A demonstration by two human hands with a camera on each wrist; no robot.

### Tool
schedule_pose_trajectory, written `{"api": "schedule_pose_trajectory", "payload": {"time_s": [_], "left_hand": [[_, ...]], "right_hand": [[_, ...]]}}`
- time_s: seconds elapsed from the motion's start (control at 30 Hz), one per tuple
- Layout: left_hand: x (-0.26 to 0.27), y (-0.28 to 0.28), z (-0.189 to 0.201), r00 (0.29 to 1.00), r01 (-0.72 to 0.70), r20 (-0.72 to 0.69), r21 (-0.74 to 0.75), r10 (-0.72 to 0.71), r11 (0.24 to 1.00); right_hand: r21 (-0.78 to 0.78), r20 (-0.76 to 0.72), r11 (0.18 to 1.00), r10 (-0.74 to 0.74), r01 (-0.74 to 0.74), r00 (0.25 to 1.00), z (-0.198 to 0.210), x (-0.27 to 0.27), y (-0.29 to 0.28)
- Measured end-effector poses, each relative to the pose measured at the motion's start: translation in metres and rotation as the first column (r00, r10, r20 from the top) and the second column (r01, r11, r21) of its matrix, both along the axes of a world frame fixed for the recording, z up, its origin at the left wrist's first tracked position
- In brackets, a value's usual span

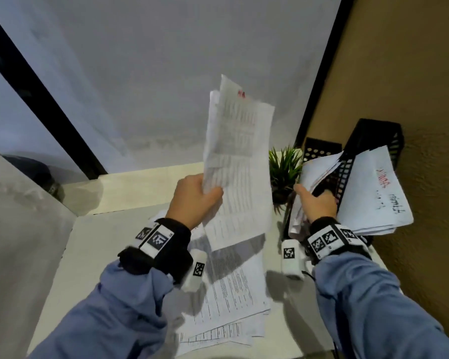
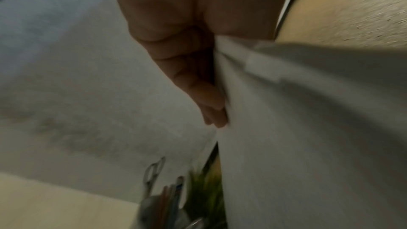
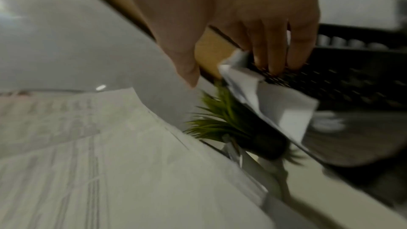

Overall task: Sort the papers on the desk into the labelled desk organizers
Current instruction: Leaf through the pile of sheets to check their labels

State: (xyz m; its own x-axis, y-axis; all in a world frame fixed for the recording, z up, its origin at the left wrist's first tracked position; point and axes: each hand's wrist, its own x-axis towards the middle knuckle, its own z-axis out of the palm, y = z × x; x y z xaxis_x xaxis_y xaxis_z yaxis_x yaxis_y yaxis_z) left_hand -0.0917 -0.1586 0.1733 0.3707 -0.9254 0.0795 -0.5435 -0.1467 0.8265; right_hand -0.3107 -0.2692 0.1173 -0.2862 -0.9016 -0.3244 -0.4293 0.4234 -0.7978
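Observation:
My left hand [image 1: 208, 190] grips a sheaf of printed papers [image 1: 236, 156] by its lower left edge and holds it upright above the desk. In the left wrist view the fingers [image 2: 211, 109] pinch the same white papers [image 2: 308, 128]. My right hand [image 1: 313, 195] reaches to the black mesh organizers [image 1: 368, 136] at the right. Its fingertips [image 3: 275, 69] rest on a mesh wall [image 3: 330, 83], and the thumb stands apart beside a paper corner [image 3: 270, 100]. Crumpled sheets [image 1: 319, 167] fill the left slot. A sheet with red handwriting [image 1: 373, 193] leans in the right slot. A stack of papers [image 1: 231, 294] lies on the desk.
A small green plant [image 1: 284, 169] stands between the held sheaf and the organizers. A holder with scissors and pens [image 2: 158, 189] is next to it. The brown wall [image 1: 412, 73] closes the right side and a grey panel [image 1: 18, 229] the left. The white desk [image 1: 88, 255] ends near my sleeves.

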Motion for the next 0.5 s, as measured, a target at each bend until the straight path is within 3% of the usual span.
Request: {"api": "schedule_pose_trajectory", "payload": {"time_s": [0.07, 0.13, 0.3, 0.5], "left_hand": [[-0.015, -0.021, 0.019, 0.993, 0.112, 0.040, 0.083, -0.116, 0.990], [-0.031, -0.042, 0.035, 0.974, 0.197, 0.082, 0.154, -0.211, 0.968], [-0.072, -0.094, 0.058, 0.898, 0.289, 0.253, 0.276, -0.360, 0.917], [-0.123, -0.130, 0.048, 0.818, 0.327, 0.348, 0.372, -0.458, 0.869]], "right_hand": [[0.166, 0.194, 0.986, -0.038, 0.005, 0.980, -0.005, -0.007, -0.003], [0.151, 0.207, 0.988, -0.008, -0.024, 0.978, -0.011, -0.014, -0.007], [-0.037, -0.020, 0.974, 0.223, -0.224, 0.975, 0.005, -0.038, -0.016], [-0.134, -0.237, 0.915, 0.344, -0.382, 0.908, 0.038, -0.064, -0.025]]}}
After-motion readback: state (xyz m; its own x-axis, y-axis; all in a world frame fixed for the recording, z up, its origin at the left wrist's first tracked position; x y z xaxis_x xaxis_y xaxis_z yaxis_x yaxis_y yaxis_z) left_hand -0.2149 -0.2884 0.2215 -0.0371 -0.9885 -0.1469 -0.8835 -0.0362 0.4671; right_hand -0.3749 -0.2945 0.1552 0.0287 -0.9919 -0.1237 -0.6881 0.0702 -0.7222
